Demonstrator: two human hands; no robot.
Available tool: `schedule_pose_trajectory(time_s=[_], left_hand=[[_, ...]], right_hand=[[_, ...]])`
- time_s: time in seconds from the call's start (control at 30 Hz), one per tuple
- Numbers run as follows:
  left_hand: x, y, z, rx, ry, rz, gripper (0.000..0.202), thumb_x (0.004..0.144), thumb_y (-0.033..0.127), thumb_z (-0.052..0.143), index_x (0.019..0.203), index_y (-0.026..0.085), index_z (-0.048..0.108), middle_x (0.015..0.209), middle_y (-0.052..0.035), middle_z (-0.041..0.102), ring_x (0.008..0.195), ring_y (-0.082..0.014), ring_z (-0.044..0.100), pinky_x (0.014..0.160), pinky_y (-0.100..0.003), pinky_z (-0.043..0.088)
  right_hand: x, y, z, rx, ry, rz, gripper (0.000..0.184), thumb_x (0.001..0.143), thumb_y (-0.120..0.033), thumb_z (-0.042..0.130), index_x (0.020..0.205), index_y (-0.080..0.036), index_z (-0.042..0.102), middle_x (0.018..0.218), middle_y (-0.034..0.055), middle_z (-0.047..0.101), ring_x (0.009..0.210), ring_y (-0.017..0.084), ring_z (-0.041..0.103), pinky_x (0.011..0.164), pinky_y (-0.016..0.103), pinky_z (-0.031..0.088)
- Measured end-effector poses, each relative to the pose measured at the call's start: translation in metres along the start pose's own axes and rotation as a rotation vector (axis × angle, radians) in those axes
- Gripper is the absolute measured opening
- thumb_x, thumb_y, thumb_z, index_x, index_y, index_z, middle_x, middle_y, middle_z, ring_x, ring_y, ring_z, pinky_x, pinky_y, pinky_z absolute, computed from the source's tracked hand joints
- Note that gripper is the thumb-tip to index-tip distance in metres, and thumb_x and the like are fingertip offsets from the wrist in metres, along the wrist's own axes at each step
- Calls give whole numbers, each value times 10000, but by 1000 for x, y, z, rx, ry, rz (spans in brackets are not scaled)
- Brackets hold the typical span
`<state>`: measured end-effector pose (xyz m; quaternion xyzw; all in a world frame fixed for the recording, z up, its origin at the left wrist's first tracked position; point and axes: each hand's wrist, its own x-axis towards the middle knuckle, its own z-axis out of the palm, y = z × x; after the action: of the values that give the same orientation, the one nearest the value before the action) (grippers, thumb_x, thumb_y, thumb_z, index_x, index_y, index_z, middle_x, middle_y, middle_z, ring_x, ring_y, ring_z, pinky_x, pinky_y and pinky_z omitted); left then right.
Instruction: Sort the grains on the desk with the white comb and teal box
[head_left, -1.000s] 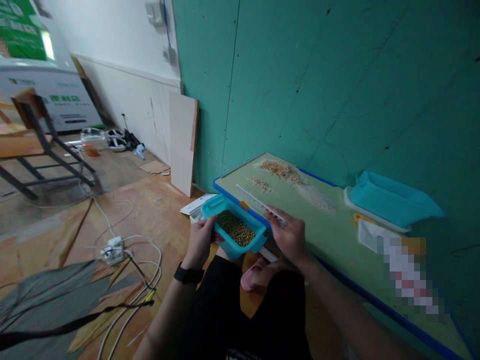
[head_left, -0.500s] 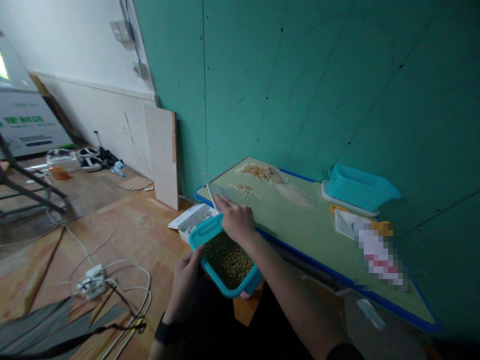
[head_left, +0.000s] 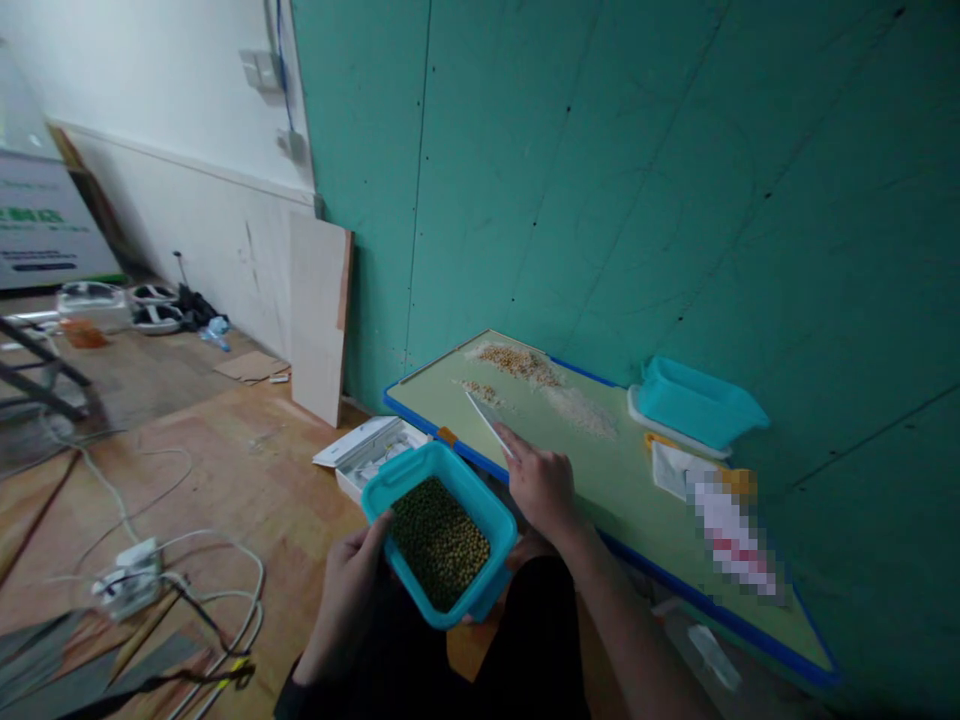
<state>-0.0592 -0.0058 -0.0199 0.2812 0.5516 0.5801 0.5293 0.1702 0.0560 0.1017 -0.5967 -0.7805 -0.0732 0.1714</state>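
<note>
My left hand (head_left: 346,585) grips the near left side of a turquoise plastic box (head_left: 439,532) filled with green beans, held over my lap just off the table's edge. My right hand (head_left: 541,487) is closed on a thin white ruler-like strip (head_left: 487,423) that points away over the green table (head_left: 637,490) with its blue rim. Farther along the table lie a pile of yellow grains (head_left: 517,362), a smaller scatter of grains (head_left: 481,390) and a pale patch of white grains (head_left: 579,408).
A second turquoise box (head_left: 697,402) sits upside down on a white lid near the wall, with a white sheet (head_left: 675,466) beside it. On the wooden floor lie an open white case (head_left: 367,452), a power strip with cables (head_left: 127,578) and a leaning board (head_left: 319,315).
The box of beans dropped lower and left, away from the table edge. My right hand drew back along the table with the strip, which now points at the far grains. The view swung.
</note>
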Motion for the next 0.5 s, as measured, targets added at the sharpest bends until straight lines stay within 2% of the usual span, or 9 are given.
schedule_pose_trajectory(time_s=[0.2, 0.37, 0.5], left_hand=[[-4, 4, 9, -12, -35, -41, 631, 598, 758, 798, 481, 180, 573, 434, 0, 525, 416, -115, 444, 414, -225, 344], [-4, 3, 11, 19, -63, -27, 691, 593, 819, 761, 441, 184, 536, 408, 4, 480, 402, -98, 402, 399, -217, 292], [-3, 2, 9, 21, -57, -17, 675, 619, 804, 758, 460, 184, 545, 421, 5, 486, 412, -97, 405, 405, -221, 292]], right_hand=[[2, 17, 4, 59, 133, 66, 433, 1044, -269, 449, 1427, -221, 643, 1025, 117, 814, 816, 216, 779, 734, 244, 489], [9, 17, 10, 95, 240, 185, 408, 1046, -324, 434, 1183, -136, 769, 957, 190, 803, 851, 252, 782, 722, 249, 480], [12, 14, 12, 107, 258, 281, 423, 1036, -346, 437, 1045, -122, 795, 858, 209, 791, 791, 274, 775, 653, 271, 461]])
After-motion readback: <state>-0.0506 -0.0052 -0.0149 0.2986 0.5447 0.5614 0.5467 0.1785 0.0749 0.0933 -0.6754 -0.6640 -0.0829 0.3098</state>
